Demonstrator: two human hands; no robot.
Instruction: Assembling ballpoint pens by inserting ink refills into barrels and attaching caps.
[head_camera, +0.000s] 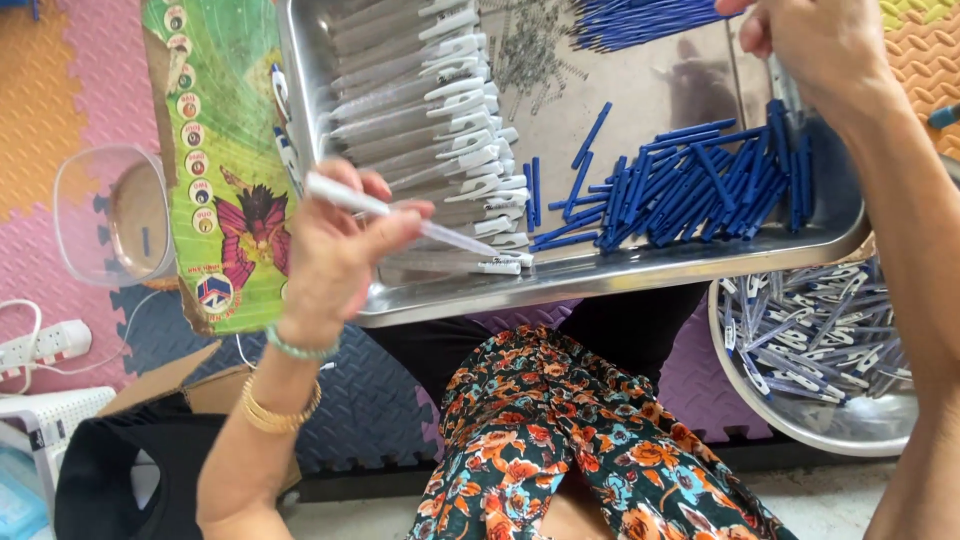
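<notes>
Over the steel tray (600, 275), left hand (335, 250) pinches a clear pen barrel (400, 215).
Barrel's long axis runs upper-left to lower-right, tip lower right; right hand (815, 45) fingers curled, grip unclear.

left hand (335, 250) raised at lower centre-left, back of the hand toward the camera, fingers curled closed in a pinch with thumb and forefinger tips meeting. wrist bent, forearm rising from the bottom edge, bangles at the wrist. right hand (815, 40) at the top right edge, partly cut off, fingers bunched downward; its forearm runs down the right side.
</notes>
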